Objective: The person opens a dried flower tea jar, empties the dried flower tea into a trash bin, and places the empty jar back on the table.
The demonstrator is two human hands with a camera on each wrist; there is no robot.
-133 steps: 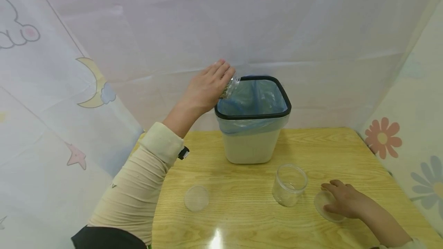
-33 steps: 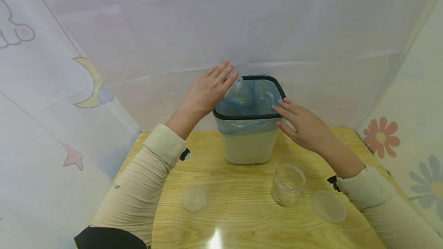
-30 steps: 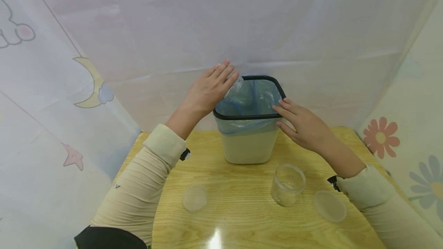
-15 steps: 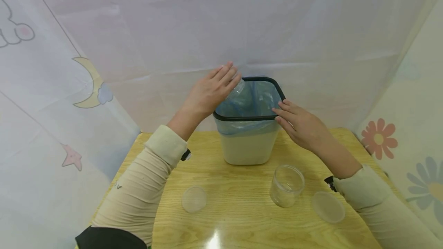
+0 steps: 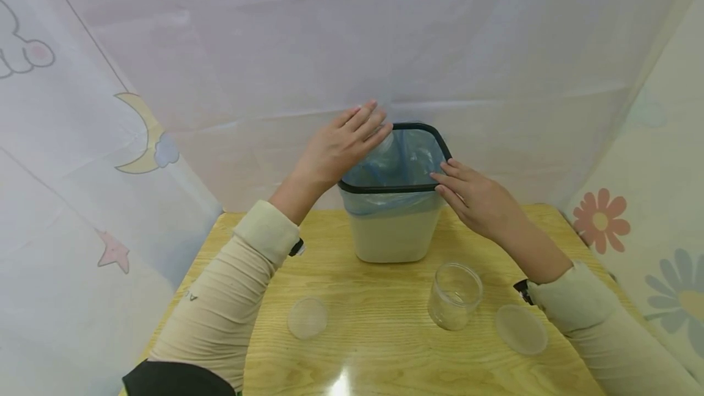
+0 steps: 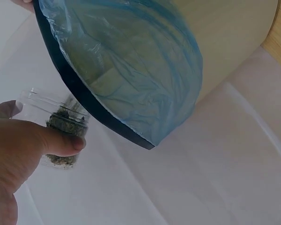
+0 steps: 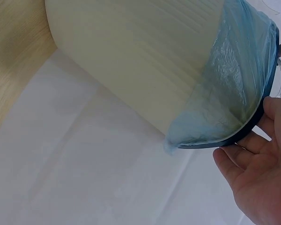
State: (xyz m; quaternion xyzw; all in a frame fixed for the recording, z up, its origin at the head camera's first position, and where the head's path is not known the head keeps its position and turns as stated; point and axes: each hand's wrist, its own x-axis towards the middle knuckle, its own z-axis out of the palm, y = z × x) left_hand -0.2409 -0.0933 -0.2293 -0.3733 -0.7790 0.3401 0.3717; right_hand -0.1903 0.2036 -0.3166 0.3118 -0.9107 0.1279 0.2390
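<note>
My left hand [image 5: 338,142] grips a small clear jar [image 6: 33,99] tilted at the left of the trash bin's opening. Dark green dried flakes [image 6: 65,124] show inside the jar in the left wrist view; in the head view my fingers mostly hide it. The pale trash bin [image 5: 392,234] has a black rim [image 5: 396,189] and a blue plastic liner [image 5: 423,151]. At the rim's right side, my right hand [image 5: 484,203] holds on, thumb and fingers on either side of it. The right wrist view shows the fingertips [image 7: 225,161] right at the rim.
On the wooden table [image 5: 357,347] stands a bigger clear jar [image 5: 455,298] without a lid. A round translucent lid [image 5: 521,330] lies to its right, and a smaller one [image 5: 308,318] lies at the left. A pale cloth backdrop [image 5: 275,47] hangs close behind the bin.
My right hand has left the larger lid and come up to the bin's rim. My left hand has shifted slightly right over the bin, its jar more hidden in the head view.
</note>
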